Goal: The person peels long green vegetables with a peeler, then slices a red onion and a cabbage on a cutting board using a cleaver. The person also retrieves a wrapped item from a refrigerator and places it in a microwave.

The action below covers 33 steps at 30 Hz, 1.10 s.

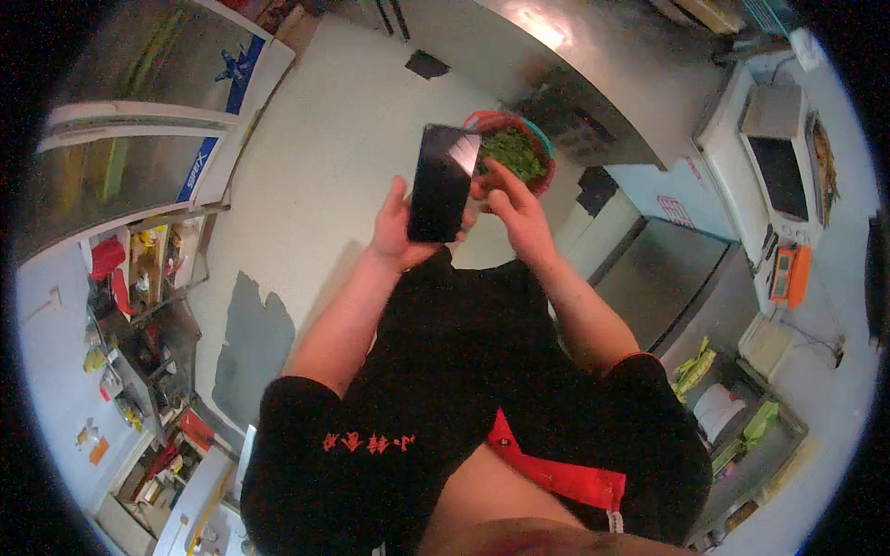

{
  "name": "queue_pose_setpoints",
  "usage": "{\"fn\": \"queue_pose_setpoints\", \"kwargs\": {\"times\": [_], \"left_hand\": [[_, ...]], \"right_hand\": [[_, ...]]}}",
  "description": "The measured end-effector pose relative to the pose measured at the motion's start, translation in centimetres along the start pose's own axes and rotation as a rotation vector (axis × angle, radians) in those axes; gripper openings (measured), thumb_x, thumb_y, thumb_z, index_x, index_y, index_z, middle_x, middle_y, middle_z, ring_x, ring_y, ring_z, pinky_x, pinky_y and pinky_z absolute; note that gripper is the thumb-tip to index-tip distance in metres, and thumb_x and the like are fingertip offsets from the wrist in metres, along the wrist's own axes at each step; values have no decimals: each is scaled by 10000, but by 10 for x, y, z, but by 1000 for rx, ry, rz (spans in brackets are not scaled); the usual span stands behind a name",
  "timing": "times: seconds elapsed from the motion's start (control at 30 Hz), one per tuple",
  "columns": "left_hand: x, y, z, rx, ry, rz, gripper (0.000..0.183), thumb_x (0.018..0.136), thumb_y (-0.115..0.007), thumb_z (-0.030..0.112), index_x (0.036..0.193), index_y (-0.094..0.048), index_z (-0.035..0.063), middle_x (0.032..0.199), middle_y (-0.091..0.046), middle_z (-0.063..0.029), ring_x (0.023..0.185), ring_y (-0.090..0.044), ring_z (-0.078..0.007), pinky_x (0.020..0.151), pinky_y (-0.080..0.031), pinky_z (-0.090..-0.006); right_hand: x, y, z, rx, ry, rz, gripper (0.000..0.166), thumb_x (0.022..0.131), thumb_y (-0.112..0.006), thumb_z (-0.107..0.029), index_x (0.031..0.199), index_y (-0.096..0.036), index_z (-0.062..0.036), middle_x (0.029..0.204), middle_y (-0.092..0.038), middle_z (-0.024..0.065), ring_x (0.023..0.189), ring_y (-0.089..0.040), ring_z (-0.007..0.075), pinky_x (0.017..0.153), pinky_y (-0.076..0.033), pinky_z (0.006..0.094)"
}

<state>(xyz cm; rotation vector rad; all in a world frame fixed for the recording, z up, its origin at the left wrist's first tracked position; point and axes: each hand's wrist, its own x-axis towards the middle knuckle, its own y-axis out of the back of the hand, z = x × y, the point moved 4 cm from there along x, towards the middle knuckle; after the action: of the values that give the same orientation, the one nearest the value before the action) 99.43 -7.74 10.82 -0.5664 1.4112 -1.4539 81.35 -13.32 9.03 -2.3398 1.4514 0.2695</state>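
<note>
A black smartphone (439, 187) with a dark, shiny face lies in my left hand (400, 233), whose thumb runs along its left edge and whose fingertips show at its right edge. Close to the phone's right side is my right hand (513, 208), its index finger bent toward the phone and its other fingers partly curled; it holds nothing that I can see. Beyond the hands, a red basket (549, 179) of leafy greens (514, 154) stands low near the floor, with a teal rim showing behind it.
A steel counter (598, 76) curves across the upper right. On the right are a microwave oven (779, 160), an orange scale (790, 276) and a steel-doored cabinet (660, 278). To the left stand a glass-doored refrigerator (132, 160) and cluttered shelves (149, 326). A dark patch (254, 347) marks the floor.
</note>
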Motion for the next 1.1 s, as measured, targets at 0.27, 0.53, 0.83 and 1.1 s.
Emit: {"fn": "queue_pose_setpoints", "kwargs": {"times": [0.27, 0.53, 0.83, 1.1], "left_hand": [[48, 8, 162, -95, -249, 136, 703, 1069, -227, 565, 1517, -414, 56, 1435, -560, -174, 1202, -627, -345, 1064, -480, -495], [113, 24, 333, -100, -319, 98, 681, 1058, -243, 549, 1511, -431, 76, 1386, -597, -160, 1219, -615, -361, 1067, -482, -498], [186, 37, 489, 22, -292, 73, 683, 1041, -390, 559, 1519, -411, 72, 1395, -583, -178, 1219, -620, -368, 1059, -490, -498], [239, 111, 631, 8, -87, -57, 814, 967, -535, 596, 1486, -424, -22, 1379, -589, -216, 1181, -641, -360, 1034, -510, -484]], "right_hand": [[156, -133, -80, -49, 103, -98, 924, 833, -617, -34, 1643, -175, -85, 1447, -510, 176, 1198, -604, 210, 1009, -500, 345], [330, -189, -131, -139, 234, -184, 950, 822, -641, -63, 1635, -148, -54, 1501, -473, 210, 1254, -592, 255, 1005, -521, 375], [485, -225, -173, -80, 193, -198, 901, 855, -632, -95, 1635, -183, -67, 1587, -399, 198, 1340, -523, 264, 1074, -463, 385], [607, -275, -158, -99, 187, -21, 824, 890, -626, -87, 1622, -248, -86, 1533, -464, 169, 1297, -547, 237, 1061, -476, 388]]}}
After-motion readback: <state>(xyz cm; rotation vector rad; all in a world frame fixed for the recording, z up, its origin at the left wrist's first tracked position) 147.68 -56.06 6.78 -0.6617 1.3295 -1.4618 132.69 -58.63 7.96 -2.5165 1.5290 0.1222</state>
